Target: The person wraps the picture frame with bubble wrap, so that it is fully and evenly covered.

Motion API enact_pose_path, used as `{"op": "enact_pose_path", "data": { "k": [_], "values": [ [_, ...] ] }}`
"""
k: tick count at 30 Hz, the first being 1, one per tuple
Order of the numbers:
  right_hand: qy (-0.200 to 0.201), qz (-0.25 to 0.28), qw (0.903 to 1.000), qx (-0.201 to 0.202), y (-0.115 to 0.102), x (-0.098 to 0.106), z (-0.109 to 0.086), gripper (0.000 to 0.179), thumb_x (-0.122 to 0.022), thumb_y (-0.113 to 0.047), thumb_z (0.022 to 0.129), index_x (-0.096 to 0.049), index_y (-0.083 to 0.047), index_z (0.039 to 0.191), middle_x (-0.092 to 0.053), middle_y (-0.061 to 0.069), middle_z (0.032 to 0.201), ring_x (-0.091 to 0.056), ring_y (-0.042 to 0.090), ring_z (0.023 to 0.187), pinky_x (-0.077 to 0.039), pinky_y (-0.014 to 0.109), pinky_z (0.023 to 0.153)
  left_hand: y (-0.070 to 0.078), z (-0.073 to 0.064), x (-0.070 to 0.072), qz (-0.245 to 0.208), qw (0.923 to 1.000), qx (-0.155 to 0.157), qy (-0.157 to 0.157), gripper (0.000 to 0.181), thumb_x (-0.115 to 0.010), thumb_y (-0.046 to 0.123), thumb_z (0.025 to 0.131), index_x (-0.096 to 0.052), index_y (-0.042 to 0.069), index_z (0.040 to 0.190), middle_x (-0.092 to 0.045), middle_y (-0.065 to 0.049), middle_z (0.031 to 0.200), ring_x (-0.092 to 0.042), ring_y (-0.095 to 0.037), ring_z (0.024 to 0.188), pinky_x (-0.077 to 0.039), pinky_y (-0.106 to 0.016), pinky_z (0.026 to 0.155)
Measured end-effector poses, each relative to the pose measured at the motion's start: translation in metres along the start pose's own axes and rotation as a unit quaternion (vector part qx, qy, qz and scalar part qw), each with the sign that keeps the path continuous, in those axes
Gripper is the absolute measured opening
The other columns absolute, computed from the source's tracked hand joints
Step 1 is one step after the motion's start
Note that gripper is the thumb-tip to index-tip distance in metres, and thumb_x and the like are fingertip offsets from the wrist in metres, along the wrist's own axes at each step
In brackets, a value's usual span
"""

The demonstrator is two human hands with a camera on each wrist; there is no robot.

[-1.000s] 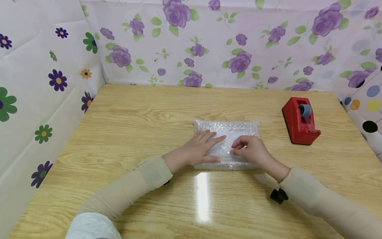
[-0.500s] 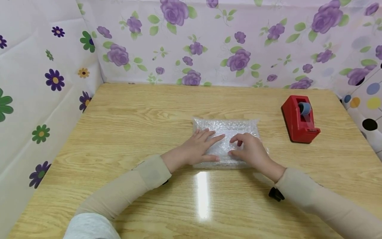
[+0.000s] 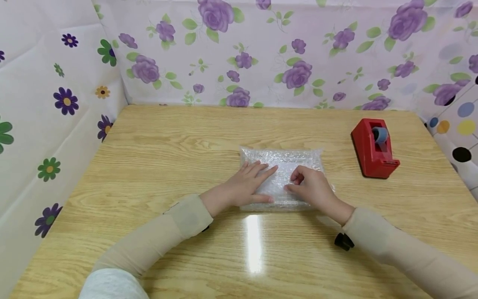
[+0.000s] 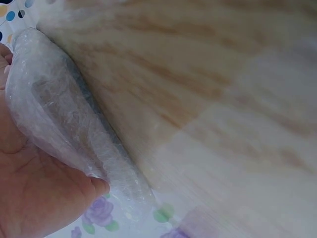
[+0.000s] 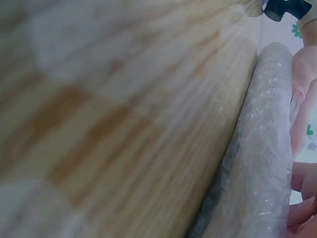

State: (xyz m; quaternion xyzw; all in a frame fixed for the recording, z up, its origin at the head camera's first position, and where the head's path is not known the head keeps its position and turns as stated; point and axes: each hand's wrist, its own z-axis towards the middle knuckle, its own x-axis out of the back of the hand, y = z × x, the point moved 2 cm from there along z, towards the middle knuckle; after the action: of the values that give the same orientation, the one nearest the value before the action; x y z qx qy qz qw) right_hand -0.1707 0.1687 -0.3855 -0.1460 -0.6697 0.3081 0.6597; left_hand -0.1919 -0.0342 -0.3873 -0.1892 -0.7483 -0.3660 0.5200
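Note:
A flat parcel of clear bubble wrap (image 3: 280,157) lies on the wooden table. My left hand (image 3: 249,186) rests on its left part with fingers spread and straight. In the left wrist view, the thumb of that hand (image 4: 44,198) lies along the side of the bubble wrap (image 4: 64,104). Over the parcel's right part is my right hand (image 3: 313,185), its fingers curled and the thumb tip close to the wrap. The right wrist view shows the bubble wrap (image 5: 262,144) with curled fingers (image 5: 303,210) just past its edge; whether they pinch any of it I cannot tell.
A red tape dispenser (image 3: 373,153) with a roll of tape (image 3: 381,135) stands at the right of the wooden table (image 3: 179,137). Flowered sheets (image 3: 261,54) hang along the back and left. Both forearms wear beige sleeves (image 3: 190,216).
The right hand's finger and thumb parted half a second ago, and its fingers are now curled in again. The left hand keeps its place on the parcel. The whole head view has shifted slightly.

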Motion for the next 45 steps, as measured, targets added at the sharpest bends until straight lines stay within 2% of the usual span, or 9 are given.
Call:
{"op": "enact_pose_path", "data": {
  "k": [11,15,18,21,23,27,32,40,45],
  "values": [
    [-0.018,-0.016,0.9993,0.028,0.007,0.001,0.0,0.009,-0.072,-0.009,0.082,-0.064,-0.006,0.08,-0.064,0.003,0.07,-0.051,0.009,0.06,-0.043,0.022,0.054,0.004,0.002,0.001,0.011,0.9998,0.013,-0.014,0.09,-0.048,0.058,0.092,-0.007,0.005,0.153,-0.015,-0.013,0.158,-0.008,-0.03,0.147,-0.002,-0.046,0.12],
    [-0.022,-0.046,0.9945,0.091,0.008,0.005,-0.007,0.006,-0.071,-0.01,0.083,-0.066,-0.009,0.079,-0.063,-0.001,0.071,-0.05,0.007,0.059,-0.043,0.022,0.053,0.005,0.003,0.001,0.019,0.9994,0.019,-0.021,0.09,-0.047,0.059,0.092,-0.009,0.004,0.152,-0.014,-0.012,0.159,-0.008,-0.028,0.147,-0.002,-0.045,0.12],
    [-0.005,-0.078,0.9834,0.164,0.008,0.008,-0.014,0.005,-0.072,-0.012,0.082,-0.068,-0.01,0.083,-0.064,-0.001,0.079,-0.056,0.011,0.066,-0.05,0.027,0.058,0.004,0.006,0.001,0.036,0.9989,0.018,-0.023,0.089,-0.046,0.06,0.092,-0.012,0.005,0.152,-0.015,-0.011,0.159,-0.008,-0.028,0.147,-0.003,-0.045,0.12],
    [0.001,-0.102,0.9685,0.227,0.008,0.009,-0.02,0.019,-0.073,-0.017,0.082,-0.07,-0.006,0.097,-0.067,0.006,0.096,-0.063,0.021,0.088,-0.055,0.038,0.076,0.002,0.008,0.001,0.058,0.9979,0.018,-0.022,0.088,-0.044,0.062,0.092,-0.015,0.006,0.152,-0.016,-0.01,0.159,-0.009,-0.028,0.147,-0.003,-0.044,0.12],
    [-0.014,-0.117,0.9616,0.248,0.008,0.008,-0.021,0.034,-0.072,-0.022,0.083,-0.067,-0.003,0.111,-0.065,0.011,0.114,-0.061,0.028,0.106,-0.051,0.045,0.09,0.001,0.01,0.002,0.066,0.9973,0.023,-0.023,0.087,-0.043,0.063,0.091,-0.016,0.007,0.152,-0.016,-0.009,0.159,-0.009,-0.027,0.147,-0.003,-0.044,0.12],
    [-0.082,-0.127,0.9604,0.234,0.011,0.004,-0.021,0.058,-0.063,-0.033,0.09,-0.049,0.0,0.136,-0.049,0.016,0.14,-0.047,0.034,0.128,-0.039,0.051,0.105,-0.002,0.011,0.002,0.061,0.9971,0.032,-0.033,0.087,-0.041,0.065,0.091,-0.014,0.009,0.153,-0.014,-0.006,0.16,-0.007,-0.025,0.148,0.0,-0.043,0.12],
    [-0.149,-0.141,0.957,0.205,0.015,0.001,-0.017,0.069,-0.055,-0.042,0.094,-0.035,0.0,0.145,-0.034,0.016,0.151,-0.034,0.034,0.138,-0.028,0.051,0.113,-0.006,0.013,0.001,0.057,0.9976,0.028,-0.027,0.087,-0.04,0.065,0.091,-0.013,0.01,0.153,-0.012,-0.006,0.16,-0.006,-0.025,0.148,0.0,-0.043,0.12],
    [-0.244,-0.114,0.9487,0.166,0.011,0.009,0.004,0.062,-0.039,-0.042,0.101,-0.026,-0.005,0.149,-0.02,0.008,0.157,-0.017,0.026,0.145,-0.009,0.051,0.119,-0.018,0.015,0.008,0.055,0.9978,0.034,-0.011,0.087,-0.042,0.064,0.091,-0.013,0.009,0.153,-0.013,-0.006,0.16,-0.007,-0.026,0.147,-0.001,-0.045,0.12],
    [-0.255,-0.089,0.9512,0.15,0.01,0.008,0.018,0.052,-0.026,-0.035,0.105,-0.028,-0.005,0.148,-0.022,0.009,0.156,-0.017,0.027,0.145,-0.008,0.051,0.119,-0.024,0.016,0.015,0.051,0.9979,0.038,-0.016,0.087,-0.042,0.063,0.092,-0.013,0.008,0.153,-0.012,-0.008,0.16,-0.006,-0.027,0.147,0.0,-0.046,0.119]
  ]
}}
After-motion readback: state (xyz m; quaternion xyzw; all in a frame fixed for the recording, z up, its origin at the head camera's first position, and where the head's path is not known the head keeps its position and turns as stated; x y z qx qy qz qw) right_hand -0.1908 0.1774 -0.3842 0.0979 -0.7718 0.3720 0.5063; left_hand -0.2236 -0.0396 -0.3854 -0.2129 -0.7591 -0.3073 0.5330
